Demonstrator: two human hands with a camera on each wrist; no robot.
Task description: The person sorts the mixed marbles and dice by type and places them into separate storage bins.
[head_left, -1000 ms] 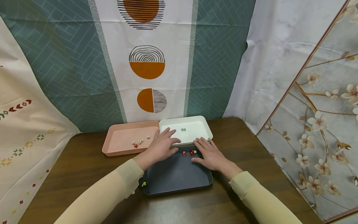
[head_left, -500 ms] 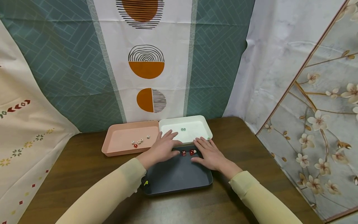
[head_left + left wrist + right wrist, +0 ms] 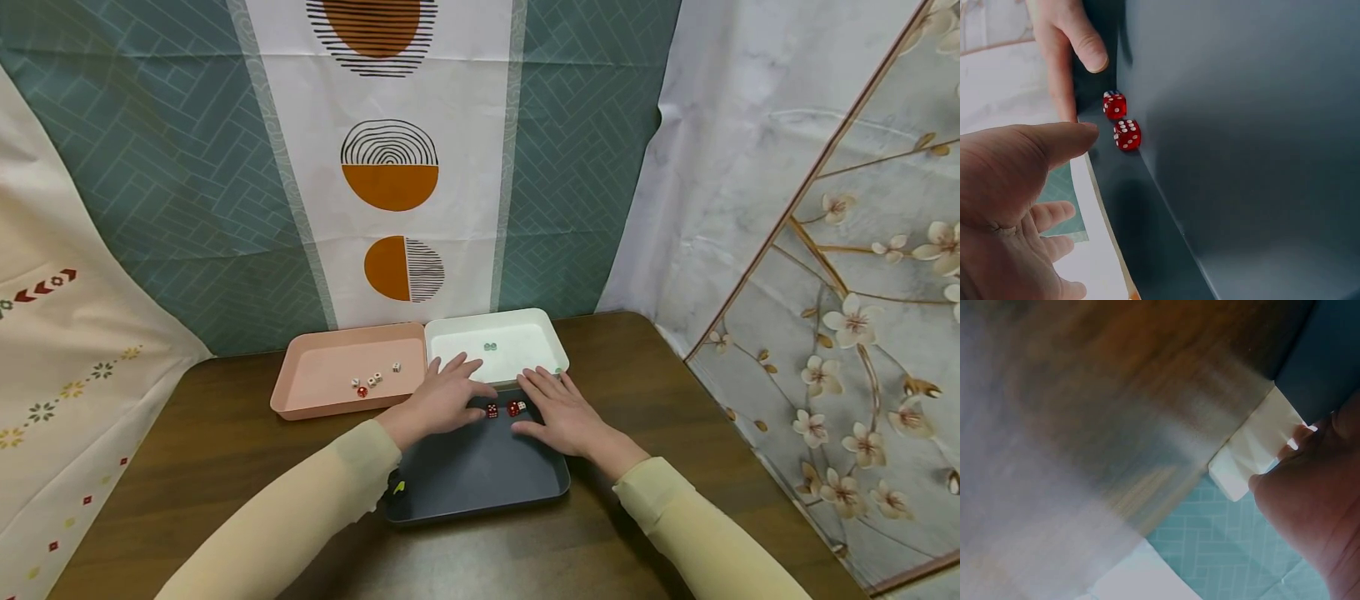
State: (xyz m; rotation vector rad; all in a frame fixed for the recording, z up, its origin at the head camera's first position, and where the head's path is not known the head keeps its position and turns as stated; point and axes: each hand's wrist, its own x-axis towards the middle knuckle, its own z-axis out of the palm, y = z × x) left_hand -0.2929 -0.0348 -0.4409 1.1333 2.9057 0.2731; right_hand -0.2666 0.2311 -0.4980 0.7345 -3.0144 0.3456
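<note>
In the head view, a dark grey tray (image 3: 487, 475) holds a red die (image 3: 492, 411) near its far wall. Just right of it another red die (image 3: 513, 408) sits against a white die (image 3: 522, 406). My left hand (image 3: 442, 402) is over the tray's far left part, fingers spread and thumb beside the nearer red die. The left wrist view shows that thumb (image 3: 1063, 140) level with the die (image 3: 1127, 135), a small gap between them. My right hand (image 3: 562, 417) lies over the far right corner, fingers extended past the rim, thumb near the dice pair.
Behind, a pink tray (image 3: 322, 354) holds several white dice (image 3: 372, 381) and a red die (image 3: 362, 391). Beside it, a white tray (image 3: 525, 333) contains small pale green pieces (image 3: 490, 347). A brown wooden table (image 3: 187, 467) carries the trays, with cloth hangings (image 3: 585, 208) behind.
My left hand has shifted slightly to the right, its thumb and forefinger now closer to the left red die. The right hand and the dice have stayed in place.
</note>
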